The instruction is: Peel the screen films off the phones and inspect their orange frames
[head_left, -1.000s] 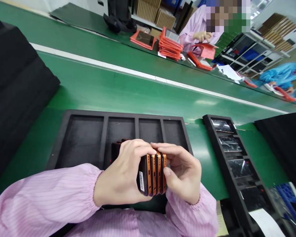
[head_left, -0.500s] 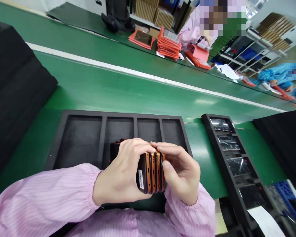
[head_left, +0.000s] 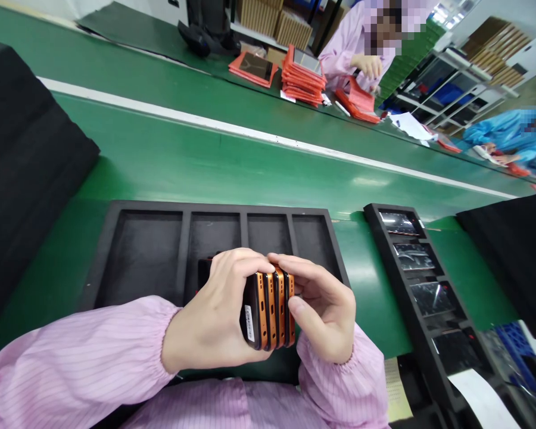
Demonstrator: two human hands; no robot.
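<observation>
Beyond both hands, a black tray (head_left: 214, 208) lies on the green bench (head_left: 196, 167); hands and load cover its near part. A dark item (head_left: 203, 271) behind the left hand is partly hidden. Right of the right hand, a narrow rack (head_left: 402, 296) carries dark panels (head_left: 433, 298), with paper (head_left: 485, 396) over its near end. Farther off, past the tray, stand red pouches (head_left: 302, 86). Four orange-edged phones (head_left: 274, 310) stand on edge, side by side, between the hands. The left hand (head_left: 214, 316) is curved around their left side; the right hand (head_left: 326, 304) grips the right side, thumb against the outer phone. Fingertips of both hands meet on top.
</observation>
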